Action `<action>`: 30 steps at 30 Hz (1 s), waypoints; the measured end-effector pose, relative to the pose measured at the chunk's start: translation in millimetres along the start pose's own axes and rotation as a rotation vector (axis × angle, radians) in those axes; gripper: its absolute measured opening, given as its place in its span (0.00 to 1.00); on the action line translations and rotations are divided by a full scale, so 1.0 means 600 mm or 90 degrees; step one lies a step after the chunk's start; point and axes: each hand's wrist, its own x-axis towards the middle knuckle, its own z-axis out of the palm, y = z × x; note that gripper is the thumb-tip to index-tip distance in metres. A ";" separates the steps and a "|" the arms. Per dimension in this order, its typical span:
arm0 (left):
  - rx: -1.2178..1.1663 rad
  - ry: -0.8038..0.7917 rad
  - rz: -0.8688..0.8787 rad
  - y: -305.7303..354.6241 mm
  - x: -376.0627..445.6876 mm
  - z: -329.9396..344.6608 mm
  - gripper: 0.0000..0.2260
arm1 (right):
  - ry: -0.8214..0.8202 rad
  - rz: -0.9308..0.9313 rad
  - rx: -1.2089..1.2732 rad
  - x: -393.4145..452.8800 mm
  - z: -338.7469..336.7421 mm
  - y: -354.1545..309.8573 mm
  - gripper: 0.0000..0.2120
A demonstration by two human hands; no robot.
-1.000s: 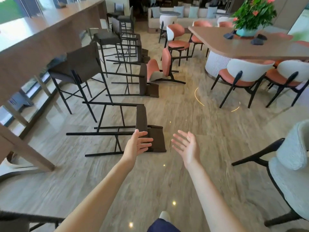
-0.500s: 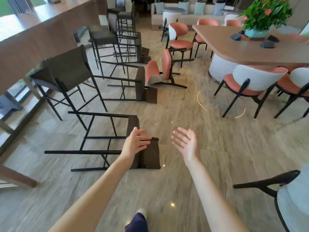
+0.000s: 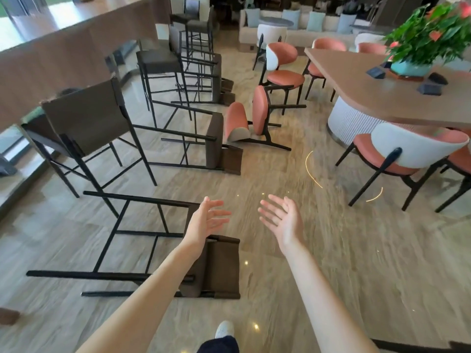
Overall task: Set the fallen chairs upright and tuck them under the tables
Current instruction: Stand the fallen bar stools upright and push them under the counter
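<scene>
**Head view: both hands held open over the nearest fallen bar stool**

The head camera looks down at a brown bar stool lying on its side on the floor, black legs pointing left, its seat and backrest toward the right. The left hand hangs above the seat end of this stool, fingers straight and spread, palm turned inward; it grips nothing, and whether it touches the frame cannot be told. The right hand is likewise spread and holds nothing, poised over bare floor just right of the stool, apart from it. The two palms face each other.

Farther ahead a second fallen stool lies on its side, and beyond it a third, both in line with the near one. Just right of the second, an orange dining chair is tipped over on the floor. To the left, an upright stool stands by the long counter surface. On the right, a curved table surface carries a potted plant, with upright orange-and-white chairs set around it. A white shoe shows at the bottom edge.
</scene>
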 end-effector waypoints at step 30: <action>-0.159 0.380 0.047 -0.022 0.085 0.193 0.22 | -0.348 0.136 -0.172 0.290 -0.033 -0.105 0.19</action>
